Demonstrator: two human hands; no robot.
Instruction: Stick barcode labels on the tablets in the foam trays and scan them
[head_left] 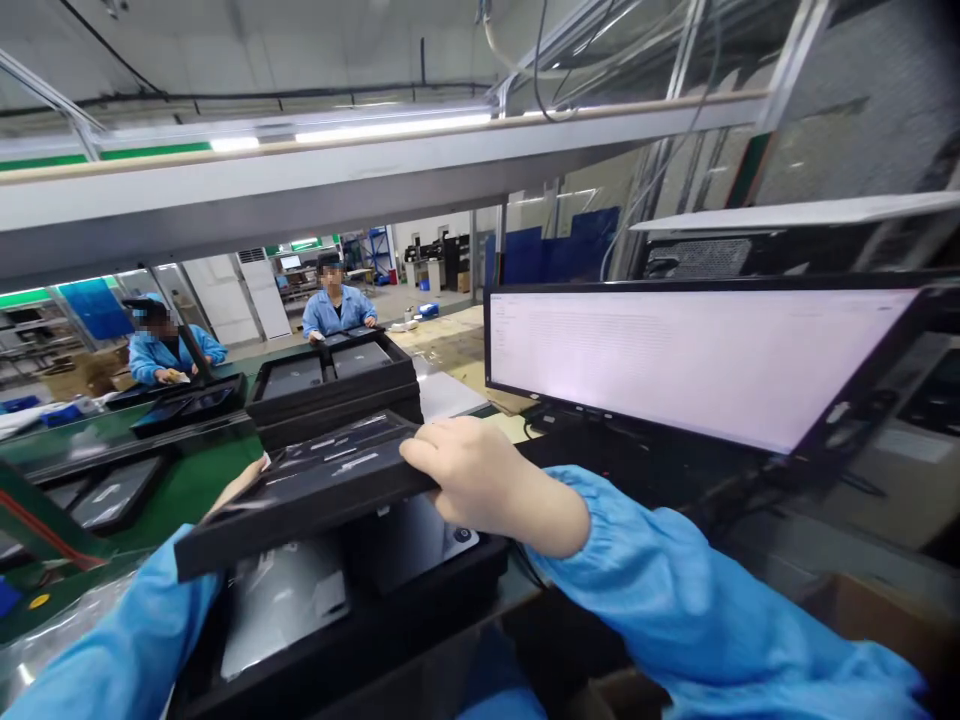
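Note:
Between my two hands a black foam tray (322, 490) is held up at a tilt, its near edge raised over another tray. My right hand (469, 465) grips its right end, fingers curled over the rim. At the far left side my left hand (241, 484) holds the tray's other end; most of its fingers are hidden behind it. Below sits a lower black tray (420, 620) with two flat grey devices in its compartments, the left device (289, 605) and the right device (420, 545), which has a round camera-like spot at its corner.
A wide monitor (690, 360) with a lit page stands to the right. Stacked black trays (334, 390) with devices lie just beyond. On the green bench at left is another tray (112, 490). Two co-workers in blue, one person (337, 308) and another person (169, 350), work farther back.

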